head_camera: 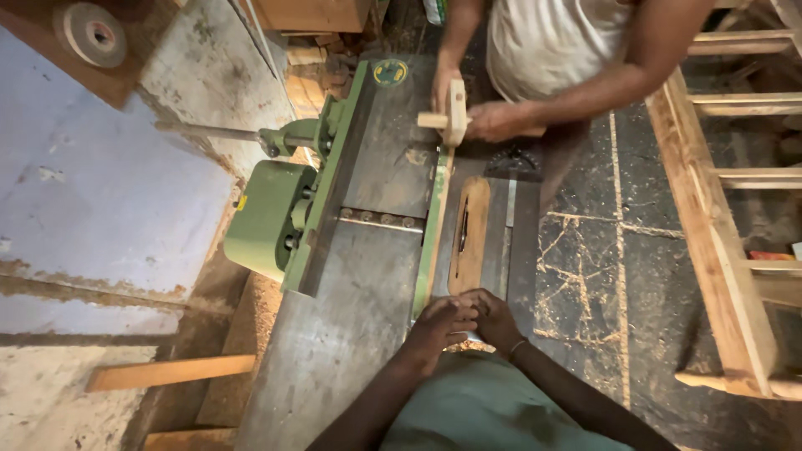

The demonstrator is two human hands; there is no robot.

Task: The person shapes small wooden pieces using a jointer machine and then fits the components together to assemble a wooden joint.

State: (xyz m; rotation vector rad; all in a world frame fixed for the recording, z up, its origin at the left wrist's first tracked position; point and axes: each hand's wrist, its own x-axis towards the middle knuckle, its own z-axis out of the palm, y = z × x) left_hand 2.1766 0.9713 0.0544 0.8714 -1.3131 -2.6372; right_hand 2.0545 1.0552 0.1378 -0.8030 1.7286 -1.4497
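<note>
The left hand (443, 321) and right hand (494, 317) rest together, fingers curled, apparently empty, at the near end of the grey steel saw desk (351, 334). Just ahead of them lies the oval wooden blade insert (470, 238); a forward slip could meet the blade slot.

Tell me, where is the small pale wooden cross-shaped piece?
The pale wooden cross-shaped piece is at the far end of the grey machine table, top centre, held by the other person's hands.
</note>
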